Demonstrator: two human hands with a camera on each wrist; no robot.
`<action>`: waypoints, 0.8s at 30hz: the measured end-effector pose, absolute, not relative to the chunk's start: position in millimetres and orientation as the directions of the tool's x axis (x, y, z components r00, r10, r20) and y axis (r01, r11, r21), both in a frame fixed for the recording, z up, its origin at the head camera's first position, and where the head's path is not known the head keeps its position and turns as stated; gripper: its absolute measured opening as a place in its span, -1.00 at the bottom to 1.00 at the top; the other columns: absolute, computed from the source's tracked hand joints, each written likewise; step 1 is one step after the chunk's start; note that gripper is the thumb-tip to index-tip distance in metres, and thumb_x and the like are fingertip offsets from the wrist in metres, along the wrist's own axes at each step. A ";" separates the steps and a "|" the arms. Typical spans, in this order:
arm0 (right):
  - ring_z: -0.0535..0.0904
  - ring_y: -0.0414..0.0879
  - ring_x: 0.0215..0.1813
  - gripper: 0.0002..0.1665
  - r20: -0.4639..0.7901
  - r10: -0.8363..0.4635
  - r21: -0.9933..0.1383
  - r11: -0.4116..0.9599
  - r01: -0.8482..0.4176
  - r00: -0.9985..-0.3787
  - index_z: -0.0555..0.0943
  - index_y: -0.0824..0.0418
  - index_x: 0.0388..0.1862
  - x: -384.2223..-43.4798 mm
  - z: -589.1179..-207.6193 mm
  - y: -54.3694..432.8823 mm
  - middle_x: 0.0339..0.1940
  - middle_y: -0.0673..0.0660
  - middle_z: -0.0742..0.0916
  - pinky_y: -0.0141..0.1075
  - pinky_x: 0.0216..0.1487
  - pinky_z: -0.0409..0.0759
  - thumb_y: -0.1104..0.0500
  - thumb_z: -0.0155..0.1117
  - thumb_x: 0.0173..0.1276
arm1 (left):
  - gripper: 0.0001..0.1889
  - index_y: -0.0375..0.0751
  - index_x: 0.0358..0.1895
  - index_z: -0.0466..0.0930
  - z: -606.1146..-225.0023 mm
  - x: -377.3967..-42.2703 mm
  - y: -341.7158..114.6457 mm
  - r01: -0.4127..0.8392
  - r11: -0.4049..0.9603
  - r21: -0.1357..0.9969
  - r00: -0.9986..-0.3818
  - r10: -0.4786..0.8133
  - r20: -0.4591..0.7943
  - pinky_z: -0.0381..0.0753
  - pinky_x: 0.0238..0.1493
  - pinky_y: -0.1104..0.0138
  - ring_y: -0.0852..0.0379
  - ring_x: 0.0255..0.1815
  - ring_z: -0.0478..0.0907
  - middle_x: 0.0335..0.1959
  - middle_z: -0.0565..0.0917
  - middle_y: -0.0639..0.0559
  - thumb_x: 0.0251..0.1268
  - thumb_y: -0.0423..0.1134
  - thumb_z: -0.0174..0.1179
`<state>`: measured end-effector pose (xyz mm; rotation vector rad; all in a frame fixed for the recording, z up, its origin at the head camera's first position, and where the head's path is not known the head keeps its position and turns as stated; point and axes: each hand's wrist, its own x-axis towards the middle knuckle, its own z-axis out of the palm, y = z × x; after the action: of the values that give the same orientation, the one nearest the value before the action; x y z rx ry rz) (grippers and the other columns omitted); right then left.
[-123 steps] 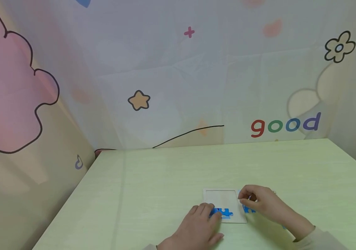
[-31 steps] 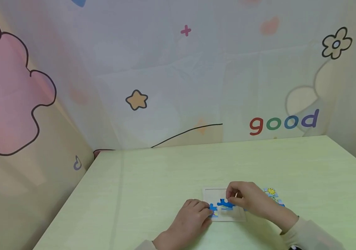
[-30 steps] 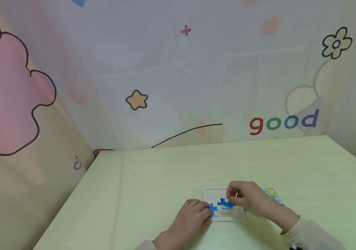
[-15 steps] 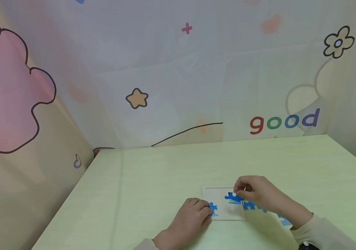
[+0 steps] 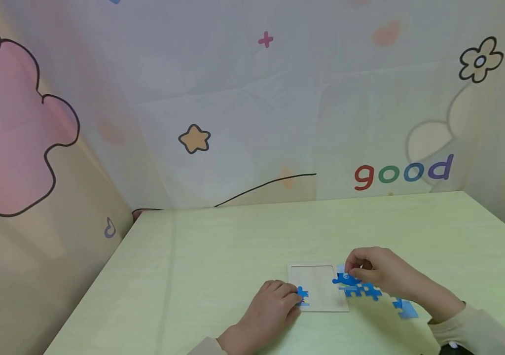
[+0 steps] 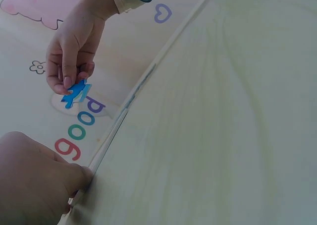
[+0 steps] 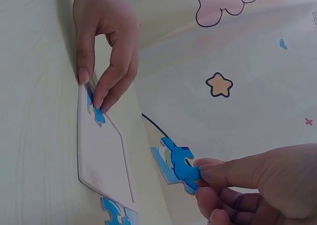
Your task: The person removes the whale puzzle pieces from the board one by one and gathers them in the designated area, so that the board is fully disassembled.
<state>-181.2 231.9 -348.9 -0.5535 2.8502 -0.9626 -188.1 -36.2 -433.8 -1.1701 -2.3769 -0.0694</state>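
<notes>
My right hand [image 5: 383, 271] pinches a blue jigsaw piece [image 7: 181, 165] between thumb and fingertips, raised over the right edge of a pale square puzzle tray [image 5: 319, 286]. The piece has a lighter blue strip along one side. At the tray's lower left corner, my left hand [image 5: 270, 308] grips the rim, its thumb at the outer edge. Its fingertips press on another blue puzzle piece [image 7: 99, 117] lying in that corner and partly cover it. Bare tray floor shows over the remaining area. In the left wrist view the held piece hangs below the right fingertips.
Several loose blue puzzle pieces [image 5: 371, 291] lie on the table just right of the tray, partly under the right hand. A lighter blue piece [image 5: 408, 309] lies farther right, below the right forearm. A printed cloth [image 5: 243, 148] stands behind the light green table [image 5: 217, 256].
Over the last second my right hand has carried the puzzle piece rightward from above the tray to its right edge, uncovering loose pieces. The left hand has stayed at the tray's corner.
</notes>
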 end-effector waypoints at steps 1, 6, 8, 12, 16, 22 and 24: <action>0.44 -0.25 -0.42 -0.95 0.035 -0.363 -0.600 0.738 -0.310 -0.931 0.61 0.14 -0.28 -181.1 -349.2 233.4 -0.48 -0.07 0.59 -0.44 -0.39 0.47 0.18 0.26 0.34 | -0.86 0.02 -0.17 0.70 -433.8 -188.2 -36.4 0.758 0.631 -0.165 -0.512 0.733 0.448 0.49 0.03 0.40 0.25 -0.08 0.55 -0.14 0.68 0.23 0.24 -0.11 0.29; 0.41 -0.29 -0.44 -0.95 0.040 -0.376 -0.604 0.729 -0.322 -0.926 0.60 0.14 -0.30 -180.0 -351.8 241.8 -0.49 -0.07 0.59 -0.43 -0.40 0.45 0.18 0.24 0.36 | -0.87 0.02 -0.18 0.70 -433.1 -188.0 -36.8 0.760 0.628 -0.169 -0.503 0.733 0.457 0.49 0.03 0.40 0.25 -0.07 0.55 -0.14 0.68 0.22 0.24 -0.12 0.29; 0.41 -0.30 -0.45 -0.95 0.035 -0.376 -0.615 0.723 -0.316 -0.926 0.60 0.15 -0.29 -179.1 -352.7 244.2 -0.49 -0.06 0.59 -0.43 -0.41 0.46 0.19 0.23 0.36 | -0.87 0.02 -0.19 0.70 -432.9 -188.0 -36.9 0.759 0.627 -0.173 -0.499 0.732 0.463 0.49 0.02 0.40 0.25 -0.07 0.56 -0.15 0.68 0.22 0.24 -0.12 0.29; 0.41 -0.30 -0.47 -0.96 0.013 -0.379 -0.632 0.714 -0.301 -0.925 0.59 0.14 -0.29 -177.3 -354.5 248.1 -0.51 -0.06 0.58 -0.43 -0.43 0.45 0.19 0.23 0.36 | -0.87 0.02 -0.19 0.70 -433.0 -188.3 -37.1 0.759 0.627 -0.173 -0.498 0.731 0.467 0.49 0.03 0.40 0.25 -0.08 0.56 -0.15 0.68 0.23 0.23 -0.12 0.30; 0.40 -0.31 -0.46 -0.95 -0.005 -0.388 -0.637 0.712 -0.296 -0.922 0.59 0.14 -0.29 -175.8 -356.6 251.9 -0.51 -0.06 0.57 -0.43 -0.42 0.43 0.17 0.24 0.35 | -0.86 0.02 -0.18 0.70 -432.8 -188.5 -36.8 0.760 0.628 -0.167 -0.506 0.733 0.455 0.49 0.04 0.40 0.25 -0.07 0.56 -0.14 0.68 0.22 0.24 -0.12 0.29; 0.39 -0.33 -0.49 -0.96 -0.025 -0.409 -0.661 0.691 -0.292 -0.912 0.59 0.13 -0.31 -173.5 -362.1 258.4 -0.52 -0.06 0.54 -0.43 -0.45 0.42 0.19 0.24 0.35 | -0.86 0.02 -0.17 0.70 -432.6 -187.3 -36.3 0.762 0.628 -0.159 -0.511 0.734 0.447 0.49 0.04 0.40 0.25 -0.07 0.56 -0.14 0.68 0.22 0.24 -0.13 0.29; 0.38 -0.33 -0.50 -0.96 -0.026 -0.424 -0.672 0.678 -0.298 -0.905 0.58 0.13 -0.32 -172.6 -364.3 261.2 -0.53 -0.07 0.53 -0.43 -0.46 0.42 0.20 0.22 0.36 | -0.86 0.02 -0.18 0.70 -433.1 -187.2 -36.1 0.764 0.625 -0.163 -0.503 0.734 0.457 0.49 0.03 0.40 0.25 -0.08 0.56 -0.15 0.68 0.22 0.23 -0.13 0.30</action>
<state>-172.6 261.2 -364.3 -0.5894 2.7093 -1.0381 -187.2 -36.1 -433.1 -1.1773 -2.3597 -0.0824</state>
